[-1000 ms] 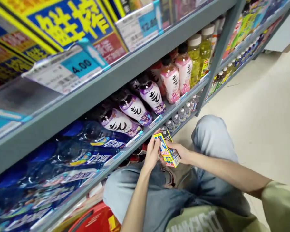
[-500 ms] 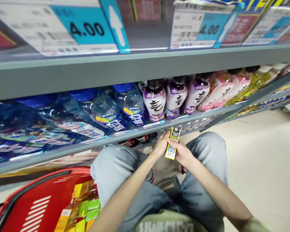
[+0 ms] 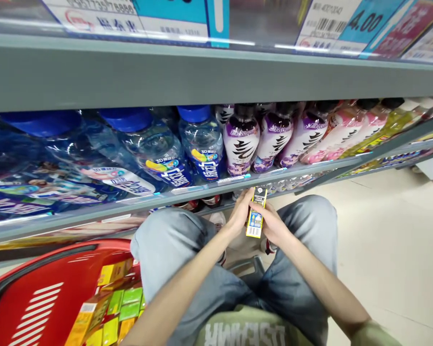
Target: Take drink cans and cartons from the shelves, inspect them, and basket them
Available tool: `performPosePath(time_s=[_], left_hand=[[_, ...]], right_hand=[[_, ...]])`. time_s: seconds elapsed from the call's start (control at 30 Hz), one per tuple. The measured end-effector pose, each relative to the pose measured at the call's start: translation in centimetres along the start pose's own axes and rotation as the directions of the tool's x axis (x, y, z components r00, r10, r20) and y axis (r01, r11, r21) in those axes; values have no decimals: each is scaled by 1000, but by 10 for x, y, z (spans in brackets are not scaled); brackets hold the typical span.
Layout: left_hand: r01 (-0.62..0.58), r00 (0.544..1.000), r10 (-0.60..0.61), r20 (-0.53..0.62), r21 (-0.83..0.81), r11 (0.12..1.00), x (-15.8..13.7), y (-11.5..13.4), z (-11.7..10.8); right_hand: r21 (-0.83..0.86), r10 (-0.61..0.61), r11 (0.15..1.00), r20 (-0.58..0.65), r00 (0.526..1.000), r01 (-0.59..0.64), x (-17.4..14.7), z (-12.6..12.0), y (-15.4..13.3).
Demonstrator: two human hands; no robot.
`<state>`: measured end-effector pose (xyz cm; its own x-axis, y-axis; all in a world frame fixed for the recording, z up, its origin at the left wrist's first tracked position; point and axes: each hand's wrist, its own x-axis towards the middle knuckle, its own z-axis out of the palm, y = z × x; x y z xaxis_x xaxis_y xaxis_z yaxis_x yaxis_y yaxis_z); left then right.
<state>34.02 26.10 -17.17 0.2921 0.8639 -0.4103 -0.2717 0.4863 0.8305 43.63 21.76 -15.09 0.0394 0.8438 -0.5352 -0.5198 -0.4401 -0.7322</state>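
Between my knees, a small carton (image 3: 256,220) with yellow edges, a dark top end and a barcode at its lower end is held in both hands. My left hand (image 3: 241,210) grips its left side, with the fingers partly hidden behind it. From the right, my right hand (image 3: 271,222) closes on it, and the thumb lies across its face. Just beyond the carton is the front edge of a shelf with drink bottles, the nearest being a purple-and-white bottle (image 3: 241,144).
Large blue-capped bottles (image 3: 202,139) fill the shelf's left part; pink bottles (image 3: 346,132) stand to the right. An upper shelf edge (image 3: 166,74) with price tags crosses above. A red basket (image 3: 25,298) at lower left holds several yellow and green boxes (image 3: 130,303). Pale floor (image 3: 378,240) lies right.
The camera view has shifted, so the shelf edges sit higher and the bottles further right. Both hands keep hold of the carton, which stays in nearly the same place.
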Motion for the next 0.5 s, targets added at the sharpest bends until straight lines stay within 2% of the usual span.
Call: performPosePath(time_s=[0.1, 0.5], left_hand=[[-33, 999, 34, 25, -31, 999, -3, 5, 2], [-29, 997, 32, 72, -41, 999, -12, 16, 1]], right_hand=[[-17, -38, 999, 5, 999, 38, 0, -1, -1], [-21, -41, 999, 87, 995, 43, -3, -5, -2]])
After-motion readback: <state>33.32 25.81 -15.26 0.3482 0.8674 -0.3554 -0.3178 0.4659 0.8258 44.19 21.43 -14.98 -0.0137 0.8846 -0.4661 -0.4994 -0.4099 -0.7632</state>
